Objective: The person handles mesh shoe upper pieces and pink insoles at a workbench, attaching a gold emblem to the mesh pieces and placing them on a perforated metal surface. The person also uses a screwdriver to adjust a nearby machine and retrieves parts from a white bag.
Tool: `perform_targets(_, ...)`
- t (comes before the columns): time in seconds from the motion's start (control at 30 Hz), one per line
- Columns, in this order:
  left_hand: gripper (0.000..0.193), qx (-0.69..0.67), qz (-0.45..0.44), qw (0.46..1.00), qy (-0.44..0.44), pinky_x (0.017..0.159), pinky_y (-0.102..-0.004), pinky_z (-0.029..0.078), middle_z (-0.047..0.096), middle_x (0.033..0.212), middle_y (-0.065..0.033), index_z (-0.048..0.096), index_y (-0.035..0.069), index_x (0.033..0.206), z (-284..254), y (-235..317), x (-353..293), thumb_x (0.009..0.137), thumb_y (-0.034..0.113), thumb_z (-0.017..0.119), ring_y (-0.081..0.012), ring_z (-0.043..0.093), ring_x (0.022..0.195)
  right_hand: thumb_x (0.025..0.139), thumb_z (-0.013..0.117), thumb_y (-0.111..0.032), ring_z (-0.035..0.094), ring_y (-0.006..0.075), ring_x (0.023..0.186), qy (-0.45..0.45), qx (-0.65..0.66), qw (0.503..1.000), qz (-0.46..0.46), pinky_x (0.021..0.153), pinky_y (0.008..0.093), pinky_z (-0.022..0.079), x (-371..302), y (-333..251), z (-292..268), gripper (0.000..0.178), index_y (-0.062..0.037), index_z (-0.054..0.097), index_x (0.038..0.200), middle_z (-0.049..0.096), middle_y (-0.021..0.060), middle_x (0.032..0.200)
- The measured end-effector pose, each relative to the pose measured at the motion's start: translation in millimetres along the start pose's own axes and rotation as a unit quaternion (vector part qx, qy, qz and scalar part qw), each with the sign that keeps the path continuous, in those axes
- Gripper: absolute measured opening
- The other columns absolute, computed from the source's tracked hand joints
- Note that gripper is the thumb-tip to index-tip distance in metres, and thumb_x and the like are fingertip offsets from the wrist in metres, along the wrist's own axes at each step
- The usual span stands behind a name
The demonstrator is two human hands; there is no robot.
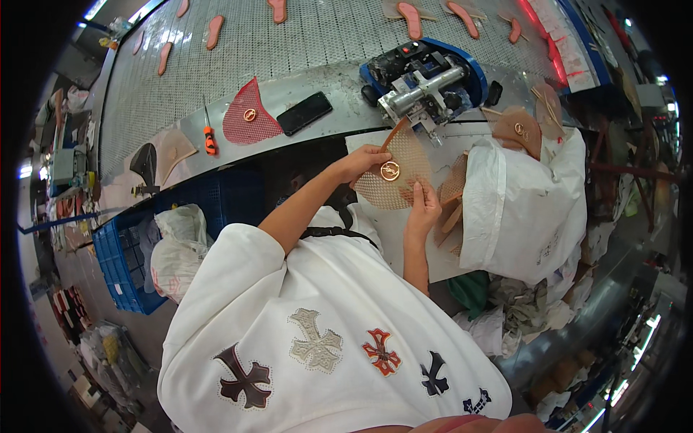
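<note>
A beige mesh shoe-upper piece with a brown strip along its upper edge is held between my two hands, in front of the machine. On it sits a round gold-coloured ornament. My left hand pinches the piece at its left side, the thumb close to the ornament. The fingers of my right hand grip its lower right edge. Just beyond stands a blue and black machine with a metal cylinder; the piece's upper tip reaches near its front.
Left of the machine lie a black phone, a red mesh piece and an orange-handled screwdriver. Pink sole-shaped pieces rest on the mesh conveyor behind. A white sack stands at right, a blue crate at lower left.
</note>
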State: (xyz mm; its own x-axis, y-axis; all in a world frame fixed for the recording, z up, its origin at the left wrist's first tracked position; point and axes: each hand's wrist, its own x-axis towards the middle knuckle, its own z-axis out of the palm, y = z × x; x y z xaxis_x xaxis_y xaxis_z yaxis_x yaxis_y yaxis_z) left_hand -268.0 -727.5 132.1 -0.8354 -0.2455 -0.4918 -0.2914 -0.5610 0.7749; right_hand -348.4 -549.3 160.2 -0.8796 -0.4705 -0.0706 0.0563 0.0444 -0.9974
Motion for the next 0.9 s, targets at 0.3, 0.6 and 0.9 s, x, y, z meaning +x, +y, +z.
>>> perform_targets(0.3, 0.027, -0.016, 0.040, 0.999, -0.002, 0.082, -0.0260, 0.048, 0.066, 0.097, -0.0024, 0.063, 0.001, 0.105, -19.6, 11.9, 3.5, 0.097, 0.025, 0.054, -0.0086, 0.061, 0.088, 0.094, 0.058, -0.011, 0.060, 0.0106, 0.079, 0.008, 0.006, 1.000, -0.015, 0.071, 0.0249, 0.050, -1.7, -8.2, 27.5, 0.022, 0.0080, 0.064, 0.103, 0.067, 0.0068, 0.093)
perform_targets(0.6, 0.032, -0.007, 0.107, 0.982, 0.155, 0.072, -0.0255, 0.048, 0.066, 0.089, -0.0006, 0.067, 0.002, 0.099, -52.5, 20.2, -1.2, 0.095, 0.032, 0.057, -0.0081, 0.060, 0.079, 0.093, 0.061, -0.012, 0.063, 0.0113, 0.077, -0.106, 0.034, 0.990, 0.081, 0.069, 0.0261, 0.052, 57.8, -5.9, 60.5, 0.020, 0.0064, 0.066, 0.100, 0.068, 0.0082, 0.090)
perform_targets(0.9, 0.034, -0.029, 0.108, 0.976, 0.187, 0.066, -0.0256, 0.052, 0.069, 0.084, -0.0064, 0.069, 0.001, 0.095, -23.8, -10.3, -34.2, 0.094, 0.033, 0.058, -0.0117, 0.064, 0.075, 0.090, 0.064, -0.013, 0.060, 0.0083, 0.068, -0.130, 0.013, 0.988, 0.077, 0.062, 0.0235, 0.048, 83.7, -4.6, 56.8, 0.018, 0.0050, 0.066, 0.087, 0.067, 0.0042, 0.078)
